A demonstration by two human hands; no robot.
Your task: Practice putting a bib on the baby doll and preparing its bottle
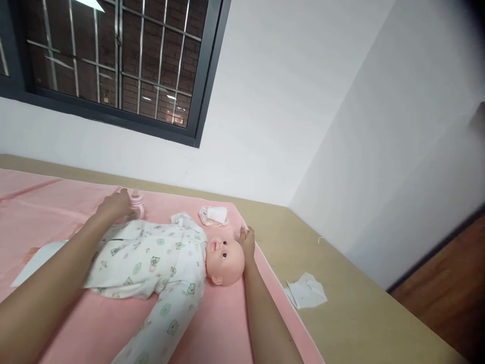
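Observation:
A baby doll (225,260) in a white bear-print top (151,258) lies on its back on the pink mat (227,323), its bald head pointing right. My left hand (115,205) reaches across the doll's body and is closed at the side of a clear baby bottle (137,202) with a pale pink collar and a teat on top. Part of the bottle is hidden behind the hand. Just beyond the crown of the doll's head, my right hand (247,242) is at the mat's edge, its fingers curled round something small and pale that I cannot make out.
A small packet with a white label (215,216) lies on the mat beyond the doll's head. Crumpled white tissue (306,291) rests on the tan tabletop (280,237) at right. White walls (280,101) and a barred window (113,60) stand behind.

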